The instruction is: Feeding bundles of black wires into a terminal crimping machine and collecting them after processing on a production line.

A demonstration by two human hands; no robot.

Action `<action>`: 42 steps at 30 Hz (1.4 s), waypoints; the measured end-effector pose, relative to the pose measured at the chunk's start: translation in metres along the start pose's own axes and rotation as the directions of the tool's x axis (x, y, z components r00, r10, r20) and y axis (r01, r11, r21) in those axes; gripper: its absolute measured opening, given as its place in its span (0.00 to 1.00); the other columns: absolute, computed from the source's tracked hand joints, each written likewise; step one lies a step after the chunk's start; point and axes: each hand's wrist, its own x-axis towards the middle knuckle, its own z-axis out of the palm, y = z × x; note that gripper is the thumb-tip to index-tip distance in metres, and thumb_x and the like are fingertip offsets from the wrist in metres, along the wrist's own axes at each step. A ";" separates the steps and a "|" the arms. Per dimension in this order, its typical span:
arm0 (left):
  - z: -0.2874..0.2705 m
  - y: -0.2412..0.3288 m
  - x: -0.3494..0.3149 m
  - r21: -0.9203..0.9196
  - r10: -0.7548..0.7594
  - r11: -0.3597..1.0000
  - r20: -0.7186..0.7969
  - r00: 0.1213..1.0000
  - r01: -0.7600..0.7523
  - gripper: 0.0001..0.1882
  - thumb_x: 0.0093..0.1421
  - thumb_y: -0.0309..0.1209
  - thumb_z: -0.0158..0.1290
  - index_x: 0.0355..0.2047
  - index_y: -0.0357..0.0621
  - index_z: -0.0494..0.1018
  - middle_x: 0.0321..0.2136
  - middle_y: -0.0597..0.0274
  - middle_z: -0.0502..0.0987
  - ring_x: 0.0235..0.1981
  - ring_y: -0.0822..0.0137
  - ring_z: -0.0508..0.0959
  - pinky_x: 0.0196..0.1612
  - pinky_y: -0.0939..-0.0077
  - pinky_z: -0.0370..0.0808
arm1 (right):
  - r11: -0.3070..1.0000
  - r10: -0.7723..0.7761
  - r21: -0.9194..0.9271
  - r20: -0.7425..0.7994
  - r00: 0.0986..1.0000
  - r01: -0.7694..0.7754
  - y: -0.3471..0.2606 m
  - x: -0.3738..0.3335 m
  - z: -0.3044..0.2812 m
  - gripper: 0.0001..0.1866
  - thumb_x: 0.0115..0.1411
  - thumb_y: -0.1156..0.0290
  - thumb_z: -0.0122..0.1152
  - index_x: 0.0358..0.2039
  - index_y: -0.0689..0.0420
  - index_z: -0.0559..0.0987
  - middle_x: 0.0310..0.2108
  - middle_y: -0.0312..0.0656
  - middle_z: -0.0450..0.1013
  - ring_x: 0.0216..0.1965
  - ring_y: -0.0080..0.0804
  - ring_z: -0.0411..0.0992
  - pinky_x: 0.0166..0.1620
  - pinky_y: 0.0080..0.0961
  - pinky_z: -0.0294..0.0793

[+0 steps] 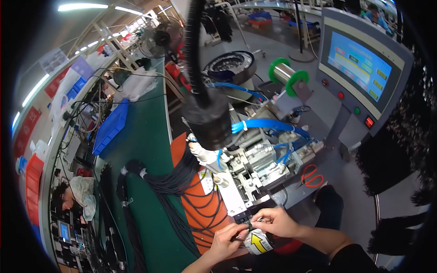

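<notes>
Both hands meet at the front end of a metal bench machine [255, 166] with blue air hoses. My left hand [223, 241] is closed, its thumb and fingertips pinched at a small dark part by the machine's front edge. From the right, my right hand [275, 222] pinches at the same spot. What the fingertips hold is too small and covered to name. Just below them is a white piece with a yellow arrow [259, 242]. A bundle of black cables [170, 182] lies left of the machine, with loose strands across an orange sheet [200, 218].
Red-handled scissors [312, 176] lie right of the machine. A control screen [359, 63] and a green-flanged wire spool [287, 76] stand behind. A black flexible duct [200, 91] hangs in front. A blue tray [111, 127] rests on the green bench [150, 123]. Another person [75, 198] sits at left.
</notes>
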 end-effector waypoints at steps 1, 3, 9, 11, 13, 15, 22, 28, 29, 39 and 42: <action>-0.002 0.001 0.007 0.016 0.016 1.000 -0.005 1.000 -0.016 0.08 0.55 0.21 0.59 0.37 0.36 0.78 0.27 0.56 0.78 0.28 0.63 0.79 0.31 0.74 0.75 | 0.998 -0.064 -0.025 -0.014 0.998 0.063 -0.001 0.004 0.000 0.08 0.60 0.75 0.63 0.39 0.63 0.78 0.27 0.31 0.74 0.22 0.09 0.68 0.24 0.10 0.64; 0.000 0.002 0.012 0.024 0.027 0.999 -0.002 1.000 -0.027 0.11 0.53 0.19 0.58 0.39 0.37 0.78 0.28 0.55 0.78 0.28 0.60 0.79 0.32 0.72 0.76 | 0.985 -0.158 -0.076 -0.046 0.986 0.154 0.003 0.003 0.004 0.07 0.61 0.75 0.62 0.38 0.63 0.78 0.25 0.30 0.74 0.22 0.09 0.68 0.24 0.10 0.64; 0.005 0.003 0.021 0.017 0.059 0.998 -0.087 0.995 -0.058 0.12 0.54 0.19 0.58 0.40 0.37 0.78 0.28 0.55 0.79 0.28 0.61 0.79 0.32 0.72 0.76 | 0.991 -0.090 0.086 -0.120 0.989 0.100 0.008 0.003 0.007 0.07 0.62 0.77 0.60 0.39 0.64 0.78 0.25 0.31 0.74 0.23 0.09 0.69 0.24 0.09 0.63; 0.005 0.000 0.021 0.016 0.062 0.998 -0.083 0.995 -0.061 0.11 0.54 0.19 0.58 0.40 0.37 0.78 0.28 0.55 0.79 0.28 0.62 0.79 0.32 0.73 0.76 | 0.988 -0.152 -0.010 -0.107 0.983 0.152 0.010 0.004 0.006 0.06 0.62 0.77 0.60 0.39 0.64 0.78 0.26 0.31 0.74 0.23 0.10 0.69 0.24 0.09 0.64; 0.005 0.000 0.021 -0.038 -0.029 0.999 -0.064 0.998 0.026 0.10 0.55 0.20 0.58 0.40 0.36 0.78 0.28 0.56 0.79 0.28 0.66 0.79 0.31 0.75 0.75 | 0.986 -0.134 0.082 -0.130 0.982 0.145 0.003 0.003 0.007 0.06 0.62 0.77 0.60 0.39 0.65 0.78 0.27 0.32 0.74 0.23 0.09 0.68 0.24 0.09 0.64; 0.004 -0.003 0.017 -0.064 -0.083 0.995 -0.053 0.995 0.080 0.10 0.56 0.20 0.58 0.40 0.36 0.78 0.28 0.56 0.79 0.28 0.68 0.79 0.31 0.76 0.75 | 0.982 -0.117 0.132 -0.136 0.984 0.135 0.000 0.004 0.004 0.06 0.62 0.77 0.59 0.38 0.65 0.78 0.28 0.32 0.74 0.23 0.09 0.68 0.24 0.09 0.64; -0.001 -0.007 0.016 -0.394 -0.202 0.875 0.227 0.953 0.280 0.09 0.57 0.22 0.57 0.39 0.35 0.77 0.24 0.58 0.77 0.23 0.68 0.77 0.27 0.76 0.73 | 0.919 -0.143 0.384 0.107 0.984 0.092 0.012 0.011 -0.007 0.08 0.60 0.79 0.62 0.41 0.65 0.78 0.35 0.39 0.75 0.25 0.15 0.72 0.27 0.13 0.69; 0.006 0.013 0.019 0.287 0.148 0.946 0.032 0.988 -0.151 0.10 0.52 0.23 0.59 0.36 0.37 0.74 0.23 0.57 0.76 0.20 0.61 0.77 0.24 0.71 0.74 | 0.841 -0.419 -0.405 -0.070 0.905 0.358 0.007 0.005 0.007 0.12 0.59 0.77 0.64 0.43 0.64 0.78 0.39 0.43 0.74 0.30 0.21 0.74 0.30 0.19 0.72; 0.006 0.011 0.020 0.238 0.142 0.961 0.016 0.990 -0.142 0.11 0.51 0.23 0.60 0.35 0.37 0.73 0.23 0.57 0.76 0.20 0.59 0.77 0.23 0.70 0.74 | 0.677 -0.594 -0.583 -0.072 0.801 0.449 0.006 0.005 0.014 0.12 0.59 0.77 0.64 0.43 0.64 0.78 0.39 0.44 0.74 0.31 0.22 0.74 0.31 0.20 0.72; 0.008 0.008 0.024 0.140 0.155 0.978 0.014 0.988 -0.155 0.11 0.48 0.23 0.59 0.33 0.38 0.73 0.21 0.57 0.76 0.21 0.58 0.78 0.24 0.70 0.74 | 0.945 -0.056 0.327 0.069 0.996 0.030 0.005 0.009 -0.011 0.13 0.65 0.72 0.58 0.46 0.66 0.78 0.34 0.38 0.76 0.33 0.20 0.75 0.30 0.16 0.72; 0.005 0.006 0.024 -0.050 0.047 0.998 0.032 0.998 -0.045 0.08 0.52 0.22 0.57 0.33 0.37 0.74 0.22 0.57 0.76 0.21 0.62 0.78 0.25 0.74 0.73 | 0.809 0.015 0.573 0.204 0.979 -0.132 0.008 0.011 -0.014 0.12 0.66 0.72 0.56 0.46 0.65 0.79 0.35 0.39 0.77 0.32 0.20 0.75 0.30 0.14 0.73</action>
